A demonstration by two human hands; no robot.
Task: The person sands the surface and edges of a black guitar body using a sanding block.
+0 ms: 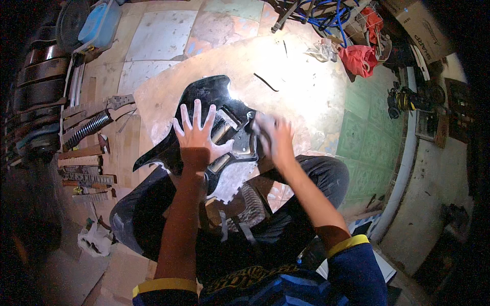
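Observation:
A glossy black panel (204, 89) with pointed ends and recessed cutouts lies between my knees, dusted with white powder in places. My left hand (196, 135) rests on it palm down, with its fingers spread beside the cutouts. At the panel's right edge is my right hand (275, 137), smeared by motion. Something greyish seems to be under its fingers, but the blur hides what it is and how the fingers are bent. A pale, powdery patch (234, 181) shows beneath the panel's near side.
Left of me lie a black coil spring (88, 130), a hammer (84, 152) and other hand tools. A crumpled white cloth or bag (95, 238) lies nearer. Beyond are a blue-lidded container (97, 23), a red plastic bag (358, 61) and blue cable (334, 20). Green tiles (370, 137) lie right.

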